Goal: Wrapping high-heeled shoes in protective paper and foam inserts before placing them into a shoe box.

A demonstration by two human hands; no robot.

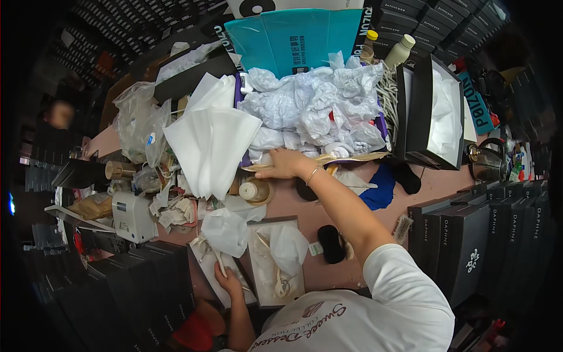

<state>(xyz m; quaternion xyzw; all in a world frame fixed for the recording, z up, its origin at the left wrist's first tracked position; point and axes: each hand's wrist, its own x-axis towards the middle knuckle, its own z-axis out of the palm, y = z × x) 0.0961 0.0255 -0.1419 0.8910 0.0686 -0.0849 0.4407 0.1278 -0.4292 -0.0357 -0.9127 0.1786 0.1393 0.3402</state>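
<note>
Pink tbl (440, 188), L hand (230, 283) gripping slim white item (219, 258), R hand (287, 163) splayed nr crumpled plastic (319, 102)

Bare pink tabletop (440, 185) opens right of centre, room to pass there, but the black boxes (469, 234) wall off the lower right and a blue cloth (378, 188) crowds in from the left! The right forearm (346, 205) cuts straight across the middle. Upper centre's jammed with crumpled white wrapping (322, 105); white sheets (211, 141) block centre-left; open boxes (298, 278) fill lower centre.
</note>
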